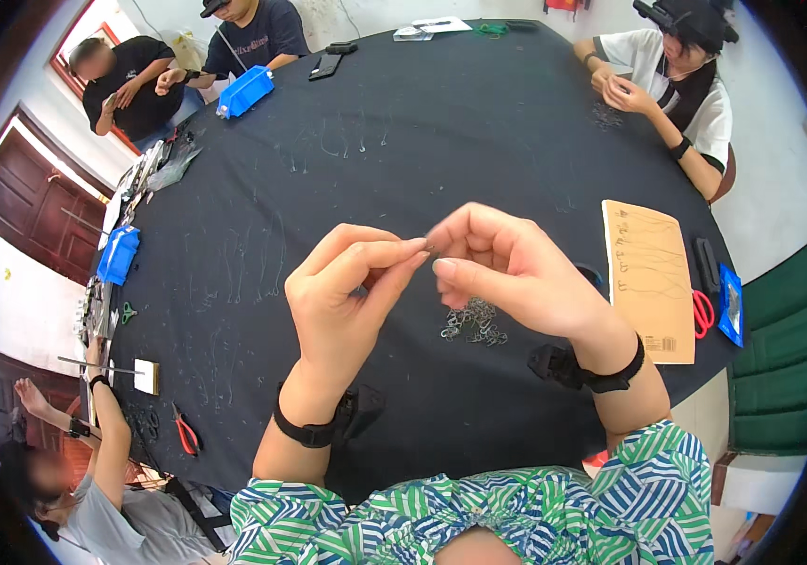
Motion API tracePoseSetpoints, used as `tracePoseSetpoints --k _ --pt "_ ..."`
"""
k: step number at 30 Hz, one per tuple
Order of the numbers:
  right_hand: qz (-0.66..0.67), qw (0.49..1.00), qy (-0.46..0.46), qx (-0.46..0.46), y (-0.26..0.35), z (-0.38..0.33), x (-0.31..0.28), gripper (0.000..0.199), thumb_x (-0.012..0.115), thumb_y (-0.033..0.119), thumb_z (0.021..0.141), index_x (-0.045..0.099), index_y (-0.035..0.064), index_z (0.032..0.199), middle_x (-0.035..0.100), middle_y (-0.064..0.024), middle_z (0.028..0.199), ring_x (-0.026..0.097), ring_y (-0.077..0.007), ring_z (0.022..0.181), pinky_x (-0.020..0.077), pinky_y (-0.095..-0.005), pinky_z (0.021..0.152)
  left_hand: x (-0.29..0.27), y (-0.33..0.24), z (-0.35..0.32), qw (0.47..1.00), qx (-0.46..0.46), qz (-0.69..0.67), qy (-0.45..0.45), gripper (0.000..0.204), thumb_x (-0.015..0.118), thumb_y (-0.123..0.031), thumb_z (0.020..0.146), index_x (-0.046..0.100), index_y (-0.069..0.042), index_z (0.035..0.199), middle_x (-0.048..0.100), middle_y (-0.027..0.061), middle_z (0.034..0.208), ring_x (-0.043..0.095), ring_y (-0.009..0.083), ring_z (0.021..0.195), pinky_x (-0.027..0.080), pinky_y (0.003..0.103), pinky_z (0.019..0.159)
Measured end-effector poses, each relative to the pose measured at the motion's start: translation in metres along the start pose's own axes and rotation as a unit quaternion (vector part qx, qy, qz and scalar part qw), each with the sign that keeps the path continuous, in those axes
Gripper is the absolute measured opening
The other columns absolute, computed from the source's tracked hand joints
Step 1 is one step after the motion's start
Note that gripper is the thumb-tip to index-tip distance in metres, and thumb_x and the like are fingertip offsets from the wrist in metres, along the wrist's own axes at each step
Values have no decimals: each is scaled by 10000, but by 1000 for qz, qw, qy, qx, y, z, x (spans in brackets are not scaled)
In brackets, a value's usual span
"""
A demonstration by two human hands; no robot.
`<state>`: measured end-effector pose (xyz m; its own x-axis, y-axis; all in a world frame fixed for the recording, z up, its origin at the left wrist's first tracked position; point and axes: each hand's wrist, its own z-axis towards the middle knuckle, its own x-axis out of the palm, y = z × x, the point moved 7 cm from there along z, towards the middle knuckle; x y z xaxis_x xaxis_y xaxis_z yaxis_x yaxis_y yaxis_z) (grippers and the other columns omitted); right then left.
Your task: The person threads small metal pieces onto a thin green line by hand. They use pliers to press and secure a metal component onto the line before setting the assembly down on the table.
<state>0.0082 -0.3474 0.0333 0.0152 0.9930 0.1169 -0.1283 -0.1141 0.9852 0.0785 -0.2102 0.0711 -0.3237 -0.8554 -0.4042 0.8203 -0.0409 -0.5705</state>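
Note:
My left hand (352, 282) is closed in a pinch, thumb against fingertips, in the middle of the view. Between its tips is something small and dark, too fine to name. My right hand (516, 268) meets it there, its fingers curled and its index fingertip close to the left fingertips. Whatever the right hand may hold is too small to tell. Just below the right hand, a pile of small metal hooks (474, 325) lies on the black tablecloth (479, 414).
At right lie a tan envelope (653, 320) bearing hooks with thin lines, red-handled scissors (703, 313) and a blue packet (730, 304). Fine lines with hooks (361, 146) are spread farther back and left. Red-handled pliers (186, 431) and blue bins (245, 91) are leftward. Several people sit or stand around.

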Motion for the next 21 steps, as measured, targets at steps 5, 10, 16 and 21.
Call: tracePoseSetpoints --k 5,10,16,21 --pt "-113 993 -40 -2 5 1 -6 116 618 102 981 614 -2 1032 611 8 830 546 -23 720 447 -200 630 3 4 -1 1000 10 17 10 169 790 21 787 762 -54 935 679 37 849 618 73 656 475 209 522" --pt "-164 982 -88 -34 10 -1 -12 123 646 115 937 639 -8 934 587 9 700 501 -35 649 413 -232 586 9 10 -1 999 -12 -20 27 163 764 45 803 751 -32 946 683 46 867 629 77 661 484 206 524" --pt "-142 986 -86 -12 9 -1 -12 96 647 96 930 645 0 928 543 45 682 452 -16 631 374 -219 559 10 6 -1 998 -36 -25 43 139 740 54 815 742 -14 936 691 56 883 639 86 701 498 206 573" --pt "-132 989 -70 -6 9 -2 -11 81 645 85 924 643 5 915 534 55 681 416 -8 615 346 -226 539 9 5 -2 997 -61 -23 49 108 728 51 822 741 -5 914 696 65 886 642 94 735 501 209 612"
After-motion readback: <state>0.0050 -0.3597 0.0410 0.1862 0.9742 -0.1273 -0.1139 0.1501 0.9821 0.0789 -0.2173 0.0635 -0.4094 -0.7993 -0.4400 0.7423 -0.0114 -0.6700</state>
